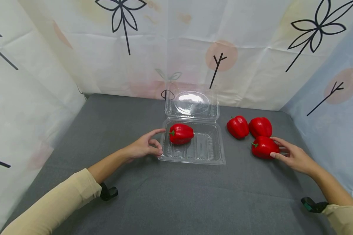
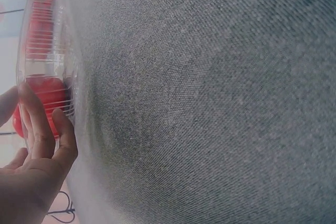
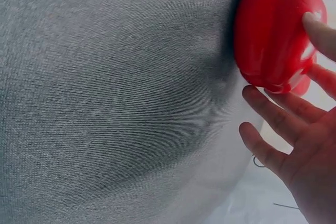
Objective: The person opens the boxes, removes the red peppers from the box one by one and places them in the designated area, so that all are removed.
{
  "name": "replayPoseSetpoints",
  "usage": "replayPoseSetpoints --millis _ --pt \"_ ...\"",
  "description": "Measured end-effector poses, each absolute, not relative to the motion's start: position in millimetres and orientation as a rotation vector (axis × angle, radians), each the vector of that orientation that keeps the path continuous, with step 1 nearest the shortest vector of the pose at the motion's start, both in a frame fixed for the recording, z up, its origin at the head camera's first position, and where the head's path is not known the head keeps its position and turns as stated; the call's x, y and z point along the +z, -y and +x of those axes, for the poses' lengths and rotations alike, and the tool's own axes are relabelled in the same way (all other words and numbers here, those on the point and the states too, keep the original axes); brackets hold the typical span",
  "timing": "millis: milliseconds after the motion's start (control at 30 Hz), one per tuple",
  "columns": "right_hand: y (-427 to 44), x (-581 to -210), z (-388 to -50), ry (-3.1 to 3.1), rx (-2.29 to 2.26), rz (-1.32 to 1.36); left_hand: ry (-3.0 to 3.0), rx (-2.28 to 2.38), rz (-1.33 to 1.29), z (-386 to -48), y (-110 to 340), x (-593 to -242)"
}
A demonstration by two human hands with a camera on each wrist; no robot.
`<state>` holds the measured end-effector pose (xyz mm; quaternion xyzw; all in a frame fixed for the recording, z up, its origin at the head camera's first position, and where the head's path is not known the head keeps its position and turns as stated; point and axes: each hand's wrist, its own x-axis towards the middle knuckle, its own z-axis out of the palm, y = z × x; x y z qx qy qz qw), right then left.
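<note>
An open clear plastic clamshell container (image 1: 207, 148) stands on the table, its lid (image 1: 191, 102) raised behind it. One red bell pepper (image 1: 181, 134) lies in its left half, stem to the left. My left hand (image 1: 144, 146) pinches the rim at the container's near left corner, index finger stretched along the side. On the right, my right hand (image 1: 295, 156) grips a red bell pepper (image 1: 263, 147) by its blunt end; in the right wrist view the thumb presses on the pepper (image 3: 270, 35) and the outer fingers lie loose. That pepper appears to rest on the table.
Two more red bell peppers (image 1: 237, 127) (image 1: 260, 127) sit behind the gripped one. Grey cloth (image 1: 176, 199) covers the table. Patterned fabric (image 1: 247, 75) hangs along the back and both sides. Dark wrist straps (image 1: 108, 192) show at both sleeves.
</note>
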<state>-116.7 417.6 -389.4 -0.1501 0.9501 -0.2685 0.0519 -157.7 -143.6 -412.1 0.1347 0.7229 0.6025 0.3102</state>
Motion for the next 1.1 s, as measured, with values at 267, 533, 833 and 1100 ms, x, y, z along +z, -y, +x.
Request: replayPoseSetpoints --millis 267,533,833,1100 --pt "-414 -389 -117 -2.87 -0.773 -0.374 -1.904 1.593 0.361 -159 145 -412" --pt "-399 -387 -121 -2.976 -0.724 -0.404 -1.898 1.6 0.367 -158 145 -412" --pt "-384 -381 -123 -3.019 -0.672 -0.486 -1.893 1.6 0.369 -158 143 -412" --pt "-361 -374 -130 -3.004 -0.708 -0.534 -1.89 1.606 0.355 -157 143 -411"
